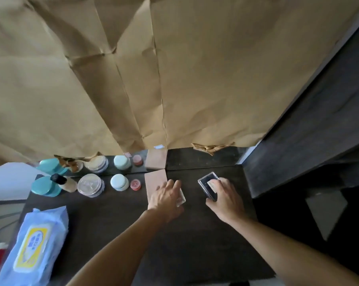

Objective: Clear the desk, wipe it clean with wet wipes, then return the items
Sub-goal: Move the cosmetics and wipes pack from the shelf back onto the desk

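Observation:
On the dark desk (112,213), my left hand (166,196) lies over a clear flat case (181,198) beside a pinkish-brown box (155,181), fingers reaching forward across both. My right hand (226,198) grips a dark rectangular compact (208,183) with a clear lid, thumb on its near end. A blue pack of wet wipes (36,244) with a yellow label lies at the desk's left front.
Along the back left stand a teal-lidded jar (45,185), a black-capped bottle (64,182), a clear round compact (91,185), a pale green jar (118,182) and a small red pot (135,184). A mirror strip and brown paper rise behind. A dark cabinet wall (308,131) bounds the right.

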Demonstrator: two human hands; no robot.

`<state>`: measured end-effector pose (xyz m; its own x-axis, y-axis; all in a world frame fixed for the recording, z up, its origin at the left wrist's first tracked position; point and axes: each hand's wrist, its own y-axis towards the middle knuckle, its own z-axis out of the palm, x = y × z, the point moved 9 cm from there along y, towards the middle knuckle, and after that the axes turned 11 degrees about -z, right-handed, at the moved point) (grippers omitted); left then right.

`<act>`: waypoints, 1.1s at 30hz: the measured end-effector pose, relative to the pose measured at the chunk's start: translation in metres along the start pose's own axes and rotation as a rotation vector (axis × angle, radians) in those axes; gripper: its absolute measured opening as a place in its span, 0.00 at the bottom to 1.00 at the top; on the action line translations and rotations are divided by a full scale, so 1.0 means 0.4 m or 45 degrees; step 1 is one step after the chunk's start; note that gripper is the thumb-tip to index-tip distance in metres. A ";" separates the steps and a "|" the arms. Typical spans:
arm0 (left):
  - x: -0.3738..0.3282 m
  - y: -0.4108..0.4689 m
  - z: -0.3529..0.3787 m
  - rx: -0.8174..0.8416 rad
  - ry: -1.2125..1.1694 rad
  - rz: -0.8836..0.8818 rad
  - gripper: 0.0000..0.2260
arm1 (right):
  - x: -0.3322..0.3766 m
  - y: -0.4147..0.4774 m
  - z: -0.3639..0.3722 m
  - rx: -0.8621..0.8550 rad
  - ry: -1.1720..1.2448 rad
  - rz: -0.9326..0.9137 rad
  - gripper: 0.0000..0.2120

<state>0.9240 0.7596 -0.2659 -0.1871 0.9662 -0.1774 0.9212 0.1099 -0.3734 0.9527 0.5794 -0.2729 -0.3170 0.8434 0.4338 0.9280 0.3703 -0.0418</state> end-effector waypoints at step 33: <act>0.000 -0.024 0.060 -0.326 -0.062 0.151 0.11 | -0.043 0.039 0.076 0.220 -0.120 0.072 0.30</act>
<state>0.9068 0.7529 -0.2842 -0.0835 0.9641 -0.2522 0.9926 0.0581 -0.1065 0.9667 0.5826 -0.3084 -0.2900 0.8943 0.3408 0.9000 0.3759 -0.2206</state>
